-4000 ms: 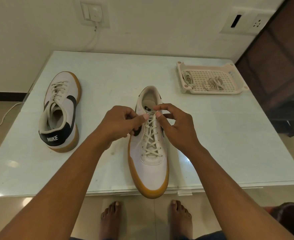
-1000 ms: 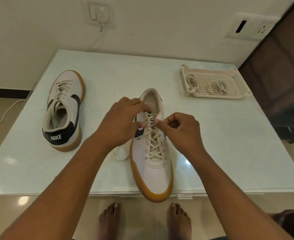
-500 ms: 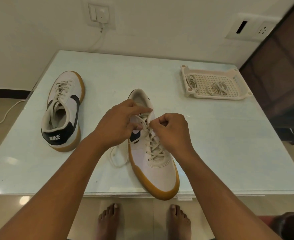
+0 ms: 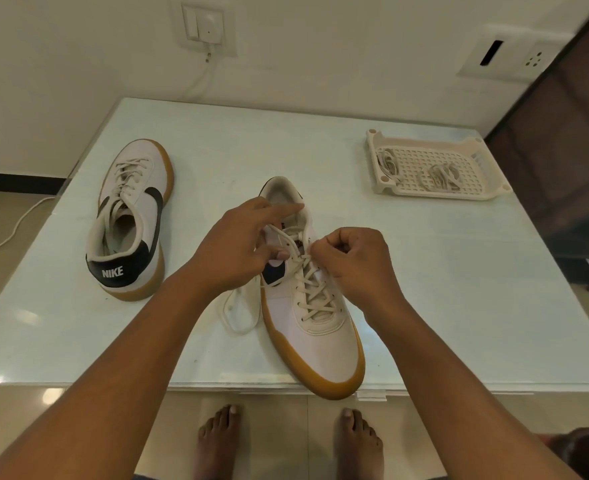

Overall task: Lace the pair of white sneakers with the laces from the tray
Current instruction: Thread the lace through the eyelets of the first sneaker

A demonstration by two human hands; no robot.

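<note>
1. The sneaker being laced (image 4: 321, 348) lies in the centre of the frame on the counter (image 4: 321, 140). Its toe points to the lower edge and slightly overhangs the near rim, which brings the top eyelets under both hands.
2. The left hand (image 4: 237, 244) sits over the sneaker's left side. Its grip is partly closed: thumb and curled fingers appear to pinch one strand of the lace (image 4: 312, 289), and the index finger stretches towards the collar, probably to steady it.
3. The right hand (image 4: 352, 261) is bunched tight, with its fingertips pinching the other strand just above the top crossing. This looks like drawing the lace snug or starting a knot.
4. The lace lies directly between the two grips and touches both. Its slack forms a loop (image 4: 232, 306) on the counter, lower left of the hands.
5. The second sneaker (image 4: 130, 216) stands at the left of the frame, already laced and well apart.
6. The tray (image 4: 435, 195) in the upper right holds spare laces (image 4: 440, 176), out of the way.
</note>
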